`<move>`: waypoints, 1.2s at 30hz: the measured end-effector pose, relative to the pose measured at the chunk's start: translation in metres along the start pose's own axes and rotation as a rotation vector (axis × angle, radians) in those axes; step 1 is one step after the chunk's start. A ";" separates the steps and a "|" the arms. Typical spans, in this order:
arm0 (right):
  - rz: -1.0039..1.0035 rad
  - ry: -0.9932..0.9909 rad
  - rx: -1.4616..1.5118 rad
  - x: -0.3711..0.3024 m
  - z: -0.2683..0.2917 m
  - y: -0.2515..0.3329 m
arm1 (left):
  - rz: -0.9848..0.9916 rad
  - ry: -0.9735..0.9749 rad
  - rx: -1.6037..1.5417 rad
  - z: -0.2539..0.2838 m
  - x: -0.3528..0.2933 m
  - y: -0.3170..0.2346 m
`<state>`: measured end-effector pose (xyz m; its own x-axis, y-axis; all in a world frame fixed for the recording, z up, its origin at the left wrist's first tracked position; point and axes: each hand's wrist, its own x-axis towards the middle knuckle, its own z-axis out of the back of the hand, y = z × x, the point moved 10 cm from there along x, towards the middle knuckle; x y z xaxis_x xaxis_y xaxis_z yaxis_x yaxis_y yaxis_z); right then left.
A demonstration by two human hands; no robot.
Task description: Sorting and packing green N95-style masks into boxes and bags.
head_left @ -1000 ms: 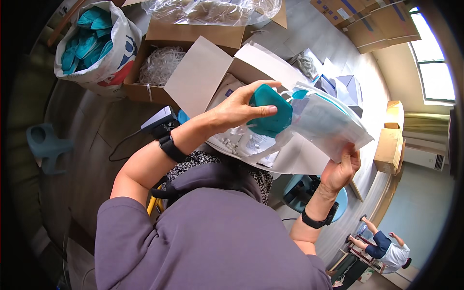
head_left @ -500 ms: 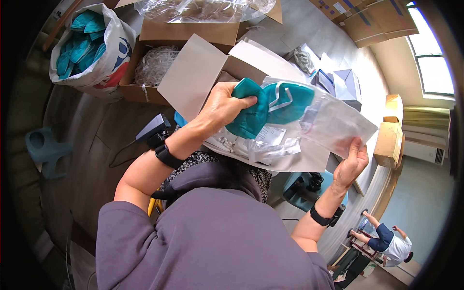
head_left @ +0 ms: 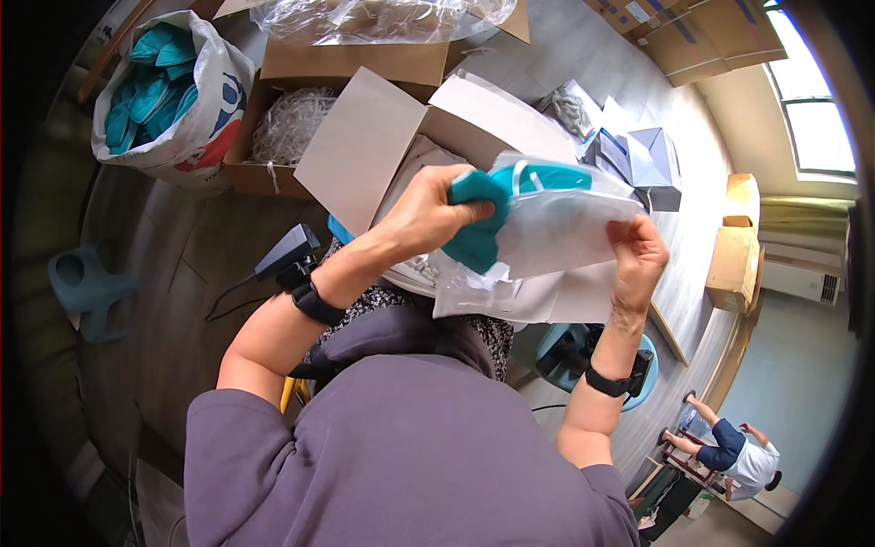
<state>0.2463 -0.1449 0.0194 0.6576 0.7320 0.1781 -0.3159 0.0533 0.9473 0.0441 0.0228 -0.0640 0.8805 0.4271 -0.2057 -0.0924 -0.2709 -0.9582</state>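
A clear plastic bag [head_left: 561,239] is stretched between my hands above a white carton [head_left: 365,137] with raised flaps. My left hand [head_left: 436,211] is closed on a teal folded face mask [head_left: 476,239], which overlaps the left end of the bag. Another teal mask [head_left: 554,177] with white straps shows behind the bag's near sheet; how far in it lies I cannot tell. At the bag's right end, the edge is pinched in my right hand [head_left: 638,260]. Crumpled clear plastic lies beneath the bag, by the carton's near side.
Many teal masks fill a white sack [head_left: 173,173] at the far left. Beside it, a brown carton [head_left: 251,178] holds shredded filler [head_left: 293,126]. A blue stool [head_left: 643,369] stands at the right. Farther right are cardboard boxes [head_left: 732,269] and another person [head_left: 752,465].
My right hand has moved left and up, turning its end of the bag toward my left hand. The bag now covers more of the strapped mask. My left hand has shifted slightly.
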 end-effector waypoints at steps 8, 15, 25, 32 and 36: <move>0.006 -0.277 0.062 0.003 0.069 -0.006 | -0.049 -0.267 -0.403 0.029 0.005 0.008; -0.196 -0.019 0.408 0.006 -0.007 0.005 | -0.185 -0.186 -0.369 0.018 0.008 -0.004; -0.088 -0.274 0.003 0.006 0.071 -0.020 | -0.263 -0.352 -0.518 0.035 -0.001 -0.013; -0.076 -0.506 0.287 -0.011 0.134 -0.026 | -0.055 -0.016 0.256 0.012 0.005 0.001; -0.112 -0.351 0.128 -0.007 0.094 -0.012 | -0.086 -0.102 0.817 -0.005 -0.006 0.000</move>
<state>0.3103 -0.2145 0.0322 0.8842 0.4484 0.1308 -0.1552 0.0180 0.9877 0.0409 0.0160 -0.0613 0.8573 0.5042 -0.1042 -0.3699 0.4623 -0.8059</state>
